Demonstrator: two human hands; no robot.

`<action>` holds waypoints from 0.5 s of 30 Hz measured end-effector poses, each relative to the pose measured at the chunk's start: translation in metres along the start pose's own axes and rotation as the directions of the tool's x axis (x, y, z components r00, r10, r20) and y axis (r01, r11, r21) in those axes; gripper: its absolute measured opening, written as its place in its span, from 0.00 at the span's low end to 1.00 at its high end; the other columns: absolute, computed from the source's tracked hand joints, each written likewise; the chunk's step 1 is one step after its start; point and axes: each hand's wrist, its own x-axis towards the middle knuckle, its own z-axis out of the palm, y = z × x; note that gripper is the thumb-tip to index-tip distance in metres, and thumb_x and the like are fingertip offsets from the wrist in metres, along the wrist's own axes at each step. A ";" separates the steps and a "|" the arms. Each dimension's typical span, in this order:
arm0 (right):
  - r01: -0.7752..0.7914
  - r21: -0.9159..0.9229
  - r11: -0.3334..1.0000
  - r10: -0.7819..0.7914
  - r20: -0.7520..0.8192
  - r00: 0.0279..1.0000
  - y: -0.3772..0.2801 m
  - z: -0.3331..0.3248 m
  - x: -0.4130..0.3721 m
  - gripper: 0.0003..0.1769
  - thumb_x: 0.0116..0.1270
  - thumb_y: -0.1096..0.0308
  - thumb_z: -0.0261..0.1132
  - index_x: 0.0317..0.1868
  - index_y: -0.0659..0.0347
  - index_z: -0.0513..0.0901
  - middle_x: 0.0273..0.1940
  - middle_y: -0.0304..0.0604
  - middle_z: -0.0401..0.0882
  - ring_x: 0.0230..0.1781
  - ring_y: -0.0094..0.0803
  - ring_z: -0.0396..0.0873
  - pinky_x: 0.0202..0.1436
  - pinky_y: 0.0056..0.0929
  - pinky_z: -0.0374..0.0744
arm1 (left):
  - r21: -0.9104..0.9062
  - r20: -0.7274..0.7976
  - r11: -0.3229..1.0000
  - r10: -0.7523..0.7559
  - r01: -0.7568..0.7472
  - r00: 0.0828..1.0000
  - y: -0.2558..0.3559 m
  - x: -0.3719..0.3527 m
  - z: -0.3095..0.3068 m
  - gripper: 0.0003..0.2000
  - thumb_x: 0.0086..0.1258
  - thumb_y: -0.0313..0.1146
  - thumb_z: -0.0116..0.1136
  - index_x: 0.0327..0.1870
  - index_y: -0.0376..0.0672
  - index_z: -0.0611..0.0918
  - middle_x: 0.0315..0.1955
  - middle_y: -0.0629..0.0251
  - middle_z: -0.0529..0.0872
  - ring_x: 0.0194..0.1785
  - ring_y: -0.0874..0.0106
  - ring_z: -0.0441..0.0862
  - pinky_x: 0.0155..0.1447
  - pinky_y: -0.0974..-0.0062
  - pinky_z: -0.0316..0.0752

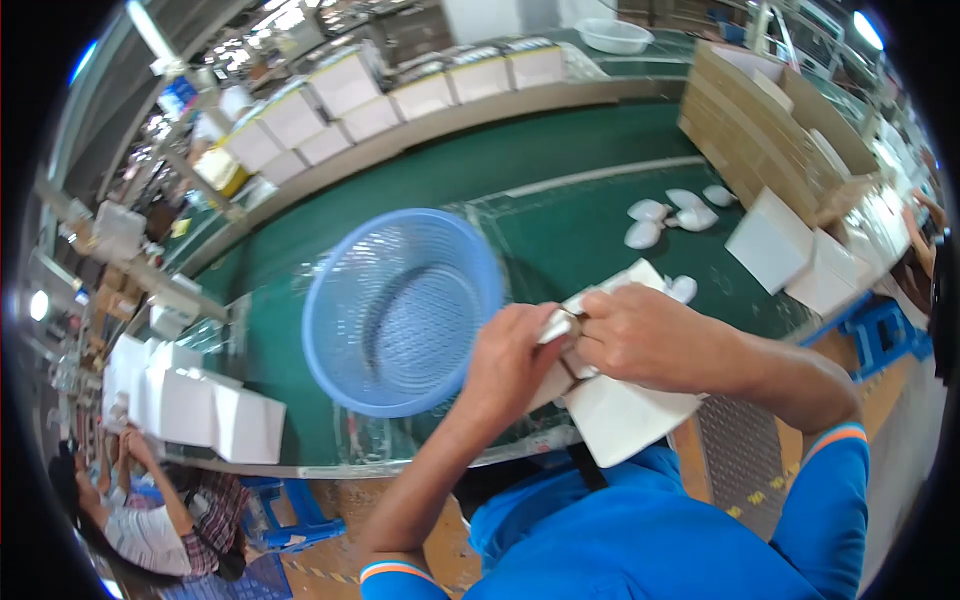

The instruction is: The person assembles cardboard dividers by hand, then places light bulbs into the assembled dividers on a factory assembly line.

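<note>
White card makes up the open box (632, 418) at the near edge of the green table (570, 230), in front of the person's blue shirt (640, 545). Left hand (508, 358) and right hand (645, 338) meet at its upper part, the left fingers pinching a pale edge, the right ones curled tight beside them; what small piece lies between them I cannot tell. Left of the hands sits a blue basket (345, 300); beyond them lie rounded white pieces (643, 234), near a brown carton (745, 130).
</note>
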 end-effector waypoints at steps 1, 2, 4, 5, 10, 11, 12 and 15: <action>0.040 -0.002 0.999 -0.040 -0.033 0.999 0.000 0.001 0.001 0.05 0.50 0.70 0.62 0.23 0.63 0.80 0.28 0.43 0.78 0.40 0.35 0.77 0.35 0.32 0.78 | -0.014 -0.011 1.000 0.001 -0.002 1.000 -0.001 0.000 0.002 0.16 0.56 0.26 0.67 0.47 0.37 0.80 0.36 0.54 0.83 0.40 0.54 0.80 0.44 0.59 0.75; 0.041 -0.004 0.999 -0.041 -0.044 0.998 -0.001 0.003 0.001 0.05 0.50 0.69 0.61 0.22 0.61 0.79 0.29 0.42 0.79 0.40 0.35 0.77 0.36 0.32 0.77 | -0.028 -0.014 1.000 -0.011 0.010 1.000 -0.002 0.000 0.003 0.15 0.56 0.26 0.66 0.46 0.37 0.80 0.37 0.54 0.83 0.41 0.54 0.80 0.45 0.59 0.75; 0.089 -0.020 0.996 -0.091 -0.080 0.993 0.002 0.001 0.004 0.05 0.49 0.68 0.61 0.22 0.60 0.79 0.30 0.41 0.79 0.39 0.35 0.76 0.36 0.32 0.76 | -0.029 -0.047 1.000 -0.001 0.000 0.999 -0.001 0.001 0.004 0.14 0.57 0.29 0.66 0.45 0.37 0.81 0.35 0.54 0.83 0.40 0.54 0.80 0.44 0.59 0.75; 0.075 0.013 0.997 -0.075 -0.009 0.997 0.003 -0.004 0.004 0.05 0.50 0.68 0.61 0.22 0.59 0.78 0.30 0.39 0.78 0.38 0.34 0.75 0.35 0.32 0.74 | -0.051 0.042 0.999 -0.012 0.014 0.999 0.000 0.000 -0.001 0.16 0.58 0.27 0.66 0.47 0.36 0.80 0.37 0.52 0.83 0.43 0.52 0.80 0.47 0.60 0.76; 0.058 -0.005 0.998 -0.058 0.007 0.998 -0.002 -0.004 0.007 0.04 0.49 0.67 0.62 0.22 0.56 0.78 0.27 0.36 0.75 0.35 0.32 0.72 0.33 0.32 0.70 | 0.026 -0.034 0.999 -0.031 0.032 0.999 0.005 -0.001 0.002 0.15 0.58 0.29 0.66 0.46 0.37 0.81 0.36 0.54 0.83 0.41 0.52 0.80 0.45 0.60 0.76; 0.034 -0.015 0.999 -0.035 -0.063 0.997 -0.003 -0.001 0.006 0.04 0.49 0.66 0.62 0.22 0.55 0.77 0.27 0.36 0.74 0.35 0.32 0.72 0.33 0.32 0.70 | 0.014 -0.041 0.999 -0.038 0.039 0.998 0.006 -0.004 0.004 0.14 0.58 0.29 0.66 0.45 0.37 0.81 0.35 0.55 0.83 0.41 0.52 0.80 0.45 0.60 0.76; -0.001 -0.019 1.000 -0.001 -0.126 0.992 -0.005 0.002 0.003 0.04 0.49 0.66 0.62 0.22 0.55 0.77 0.26 0.35 0.73 0.35 0.32 0.72 0.33 0.32 0.69 | 0.002 -0.039 0.999 -0.043 0.043 0.998 0.003 -0.004 0.004 0.14 0.58 0.29 0.66 0.45 0.37 0.81 0.35 0.55 0.83 0.41 0.52 0.80 0.45 0.60 0.76; -0.050 -0.049 0.998 0.035 -0.271 0.962 -0.012 -0.001 0.000 0.04 0.46 0.67 0.63 0.24 0.55 0.78 0.27 0.34 0.73 0.33 0.31 0.71 0.32 0.31 0.71 | -0.007 -0.060 0.999 0.047 -0.047 0.997 -0.005 -0.004 0.012 0.14 0.58 0.30 0.65 0.45 0.38 0.81 0.34 0.55 0.82 0.40 0.53 0.80 0.44 0.60 0.75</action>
